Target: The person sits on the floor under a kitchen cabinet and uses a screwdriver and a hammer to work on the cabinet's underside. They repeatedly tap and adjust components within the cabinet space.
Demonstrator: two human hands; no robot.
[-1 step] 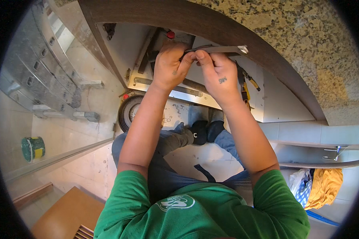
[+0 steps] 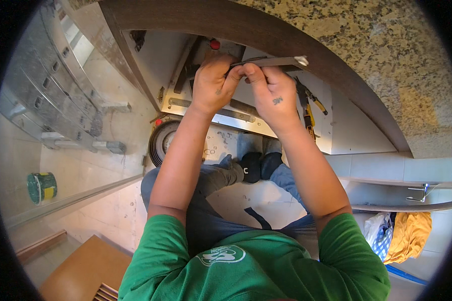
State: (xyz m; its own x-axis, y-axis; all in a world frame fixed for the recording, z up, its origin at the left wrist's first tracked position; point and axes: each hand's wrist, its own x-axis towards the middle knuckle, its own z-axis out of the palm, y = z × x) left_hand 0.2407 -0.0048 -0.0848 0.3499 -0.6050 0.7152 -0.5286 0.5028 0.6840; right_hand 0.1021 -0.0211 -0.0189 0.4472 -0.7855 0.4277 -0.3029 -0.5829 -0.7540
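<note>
My left hand (image 2: pixel 215 83) and my right hand (image 2: pixel 273 95) meet inside the open cabinet, thumbs nearly touching. Both are closed on a narrow flat grey-brown strip (image 2: pixel 282 61), whose pale, ragged end sticks out past my right hand. My fingers hide much of the strip. Below my hands, a flat metal bar (image 2: pixel 240 106) lies in the cabinet. To the right of my right hand lie dark-handled pliers (image 2: pixel 305 93) and a yellow-and-black utility knife (image 2: pixel 309 122).
A coil of dark flat banding (image 2: pixel 158 145) rests on the floor by my left forearm. A speckled stone countertop (image 2: pixel 386 65) overhangs the cabinet. On the left are a folded metal ladder (image 2: pixel 47 80) and a green bucket (image 2: pixel 41 187). An orange cloth (image 2: pixel 411 236) hangs at right.
My right hand and the strip's pale end have shifted very slightly to the left. My left hand has hardly moved.
</note>
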